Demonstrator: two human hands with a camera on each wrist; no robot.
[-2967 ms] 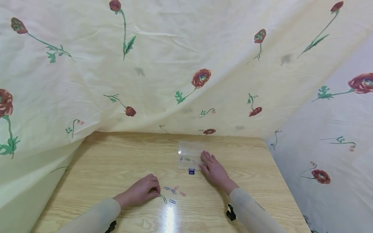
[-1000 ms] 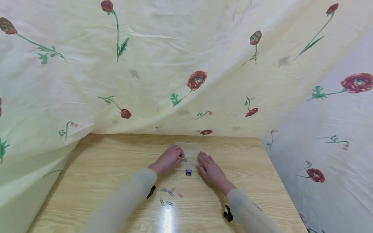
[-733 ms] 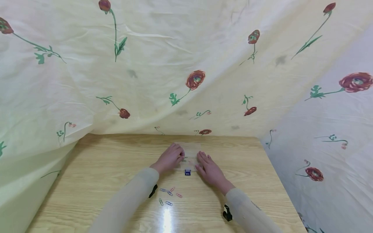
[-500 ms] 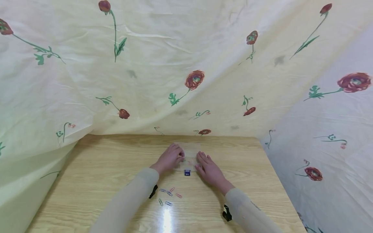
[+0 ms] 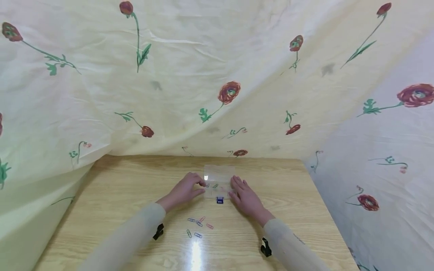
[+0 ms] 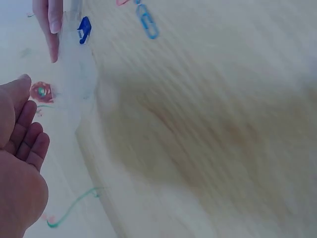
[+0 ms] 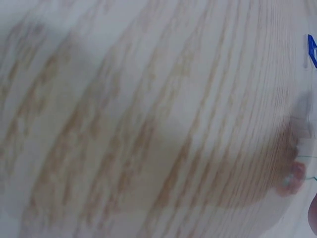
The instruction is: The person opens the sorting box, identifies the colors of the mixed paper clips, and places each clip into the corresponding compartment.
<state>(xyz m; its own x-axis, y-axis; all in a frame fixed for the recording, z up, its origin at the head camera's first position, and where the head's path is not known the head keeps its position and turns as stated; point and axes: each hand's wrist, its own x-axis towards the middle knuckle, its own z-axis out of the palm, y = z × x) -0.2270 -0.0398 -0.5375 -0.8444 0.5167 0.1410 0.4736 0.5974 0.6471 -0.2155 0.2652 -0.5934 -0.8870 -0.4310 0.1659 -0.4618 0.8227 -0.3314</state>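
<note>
My left hand [image 5: 184, 190] is at the left side of a clear plastic box [image 5: 211, 194], thumb and fingers apart with nothing between them. In the left wrist view its palm [image 6: 20, 183] shows bare. The box's clear lid [image 5: 219, 172] lies back, away from me. Inside, a blue paper clip [image 5: 208, 185], green clips [image 5: 215, 186] and something pink lie in separate compartments. My right hand [image 5: 249, 197] rests with extended fingers along the box's right side. A blue latch [image 5: 220, 200] stands at the box's front edge.
Loose paper clips lie on the wooden table [image 5: 135, 188] in front of the box: blue clips [image 5: 198, 235], pink clips [image 5: 210, 226] and a green clip [image 5: 188, 233]. A floral cloth [image 5: 183, 94] hangs behind the table and along both sides.
My left hand picked up a green paper clip beside the loose ones, brought it to the box's left part and let it go. It has since drawn back left. The right hand has stayed put.
</note>
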